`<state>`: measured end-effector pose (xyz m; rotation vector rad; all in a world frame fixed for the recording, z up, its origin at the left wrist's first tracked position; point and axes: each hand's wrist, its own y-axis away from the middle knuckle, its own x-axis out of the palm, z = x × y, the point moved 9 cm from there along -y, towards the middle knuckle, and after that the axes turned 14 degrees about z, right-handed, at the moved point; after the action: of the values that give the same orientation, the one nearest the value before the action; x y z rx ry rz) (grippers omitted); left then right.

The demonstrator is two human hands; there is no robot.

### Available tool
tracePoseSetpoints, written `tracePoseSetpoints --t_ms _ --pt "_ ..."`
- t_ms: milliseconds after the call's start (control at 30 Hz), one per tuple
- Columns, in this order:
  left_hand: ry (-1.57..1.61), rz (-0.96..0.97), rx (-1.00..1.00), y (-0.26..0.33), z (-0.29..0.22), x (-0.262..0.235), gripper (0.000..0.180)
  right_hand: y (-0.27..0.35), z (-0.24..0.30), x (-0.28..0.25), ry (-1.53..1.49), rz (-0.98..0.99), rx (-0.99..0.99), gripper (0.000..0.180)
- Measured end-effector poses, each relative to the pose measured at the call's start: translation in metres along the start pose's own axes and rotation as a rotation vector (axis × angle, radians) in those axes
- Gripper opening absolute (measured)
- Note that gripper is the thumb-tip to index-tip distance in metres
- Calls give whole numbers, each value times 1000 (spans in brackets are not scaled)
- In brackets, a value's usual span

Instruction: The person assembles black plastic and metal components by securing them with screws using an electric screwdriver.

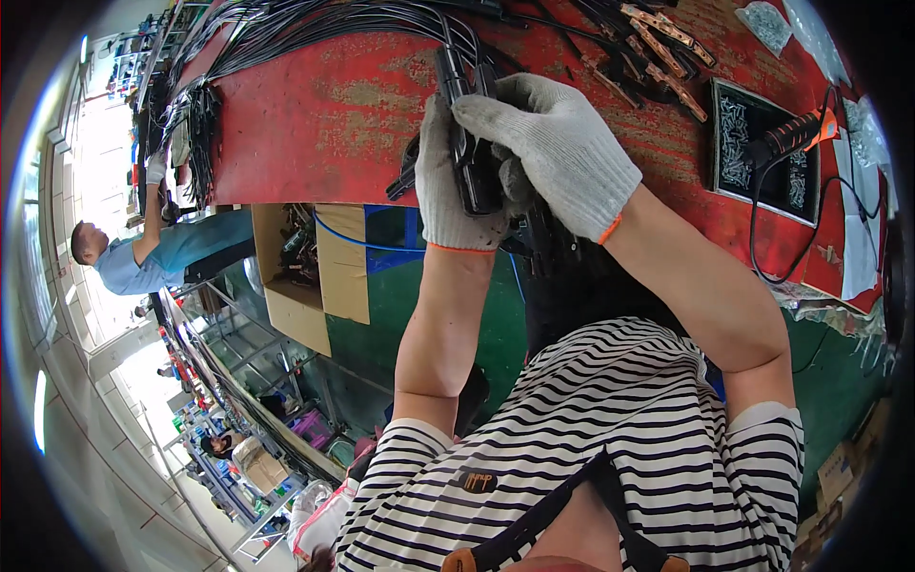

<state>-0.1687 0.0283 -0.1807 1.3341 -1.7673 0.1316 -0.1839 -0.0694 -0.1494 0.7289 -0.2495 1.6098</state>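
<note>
Both my hands wear white knit gloves and meet over the red table's near edge. They hold a long black plastic handle that stands roughly upright in the picture, with black cable running from its far end. My left hand is wrapped along its left side, fingers closed. From the right, my right hand grips it with thumb and fingers near its upper half. More black parts show beneath and beside the hands, partly hidden by the gloves.
Black cables spread over the red table. Copper-coloured clamp parts lie at the far right. Nearby, a black-and-orange power screwdriver rests across a tray of screws. An open cardboard box stands below left; a co-worker is at far left.
</note>
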Motion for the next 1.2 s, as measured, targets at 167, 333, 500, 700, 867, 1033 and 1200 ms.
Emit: tracePoseSetpoints --t_ms 167,333,500,700,867,1033,1200 --pt "15 228 -75 -2 0 -4 49 0 -4 3 57 -47 22 28" --pt "56 197 -14 1 -6 -1 44 0 6 4 188 -89 -109 31" --pt "84 209 18 -2 -8 1 47 1 7 4 347 -125 -178 33" --pt "-82 7 79 2 -25 -3 44 1 -3 0 365 -122 -195 32" --pt "-434 -39 50 -5 -36 -15 38 0 -26 -8 193 -87 -74 33" --pt "-773 -90 181 -13 -47 -9 47 0 -29 -12 125 -9 -12 39" --pt "-967 -94 269 -23 -51 -17 56 -6 -25 -19 171 99 0 48"
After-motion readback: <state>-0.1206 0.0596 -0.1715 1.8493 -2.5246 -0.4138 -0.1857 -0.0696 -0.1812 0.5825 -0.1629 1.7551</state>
